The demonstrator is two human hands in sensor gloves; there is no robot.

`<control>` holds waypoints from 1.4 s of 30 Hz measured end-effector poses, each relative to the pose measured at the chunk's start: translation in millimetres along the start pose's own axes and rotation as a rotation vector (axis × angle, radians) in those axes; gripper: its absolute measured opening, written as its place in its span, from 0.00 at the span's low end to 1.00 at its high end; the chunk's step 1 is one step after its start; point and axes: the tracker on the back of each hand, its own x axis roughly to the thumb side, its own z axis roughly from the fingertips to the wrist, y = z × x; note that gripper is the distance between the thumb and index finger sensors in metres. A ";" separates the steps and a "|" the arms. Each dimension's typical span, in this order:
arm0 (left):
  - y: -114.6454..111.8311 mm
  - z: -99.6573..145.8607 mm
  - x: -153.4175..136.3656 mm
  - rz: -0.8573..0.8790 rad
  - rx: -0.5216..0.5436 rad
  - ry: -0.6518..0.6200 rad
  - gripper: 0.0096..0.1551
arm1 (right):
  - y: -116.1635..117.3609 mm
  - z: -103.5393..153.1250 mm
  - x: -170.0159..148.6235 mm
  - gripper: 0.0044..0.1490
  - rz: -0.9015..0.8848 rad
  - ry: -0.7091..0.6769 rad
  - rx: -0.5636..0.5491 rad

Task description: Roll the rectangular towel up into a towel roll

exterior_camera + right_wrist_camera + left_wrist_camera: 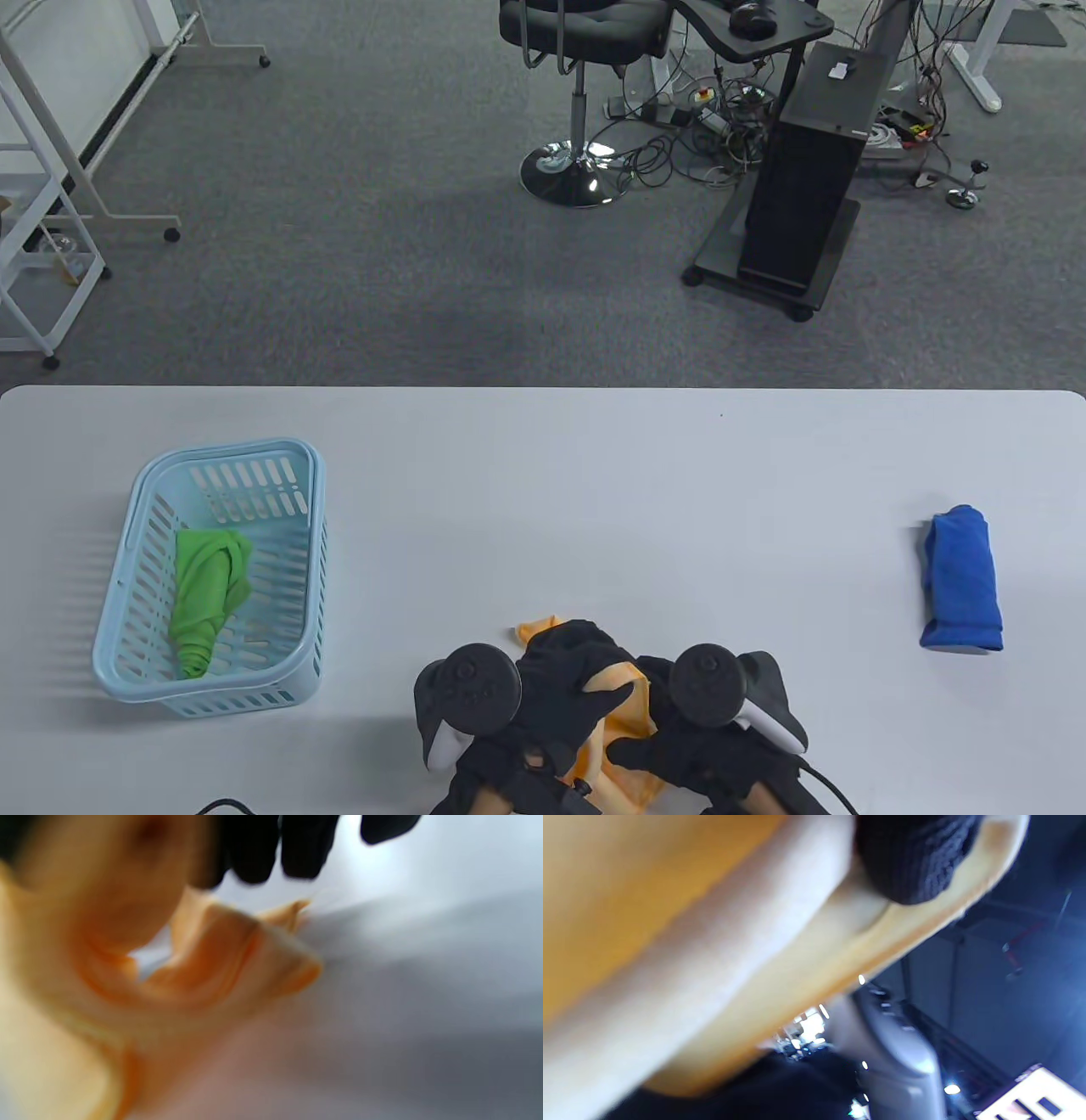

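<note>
Table view: soft orange rectangular cloth towel point(624, 717), bunched and crumpled at the near table edge, about 6 o'clock on the pale grey table point(543, 475). Left hand point(564, 688) in a black sensor glove draped over the cloth's far part, fingers curled into the fabric, thumb stretched across it. Right hand point(691, 747) just beside, at 5 o'clock of the towel, fingers bent onto the near folds; how tight the hold is, impossible to tell under the round tracker. One free corner poking out at 11 o'clock of the left hand. Light blue slatted plastic basket point(212, 577) at 9 o'clock, holding a loosely rolled green cloth point(208, 598); rolled dark blue towel point(963, 581) lying at 3 o'clock, well apart.

Left wrist view: heavily blurred; orange fabric filling the left and centre, one black gloved fingertip point(912, 861) pressed onto its upper edge.

Right wrist view: also blurred; crumpled orange folds point(220, 959) on the table, black fingertips point(275, 853) hanging at 12 o'clock just above them, apparently not clamped here.

Likely trouble: rolling from a wrinkled, unsquared heap, giving a lumpy, cone-shaped roll. Loose far corner apt to flap out and spoil the edges. Cloth so near the table edge apt to slide off toward the person. Uneven pressure between the hands apt to skew the roll.
</note>
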 end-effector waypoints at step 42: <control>72.4 34.3 -36.4 -0.322 0.361 0.303 0.25 | -40.0 6.3 -33.0 0.43 0.180 0.073 -0.049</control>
